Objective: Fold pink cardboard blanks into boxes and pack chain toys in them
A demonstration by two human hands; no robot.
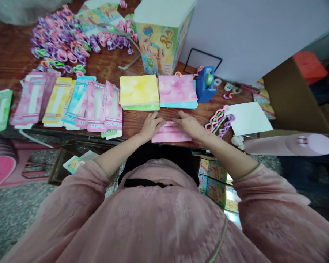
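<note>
A pink printed card (171, 137) with a crease across it lies at the table's front edge. My left hand (152, 126) is on its upper left part, fingers bent and thumb pointing inward. Opposite it, my right hand (189, 125) holds the upper right part the same way, and the thumbs nearly meet over the fold. Just beyond my hands are a stack of yellow cards (139, 89) with green ones under it and a stack of pink cards (177, 88) with blue ones below.
Window-cut card sleeves (95, 104) are fanned out on the left. Behind them is a heap of colourful twisted bands (60, 40). A printed display box (160, 44) stands at the back. To the right are a blue tape dispenser (207, 86), white paper (249, 118) and a pink cylinder (287, 145).
</note>
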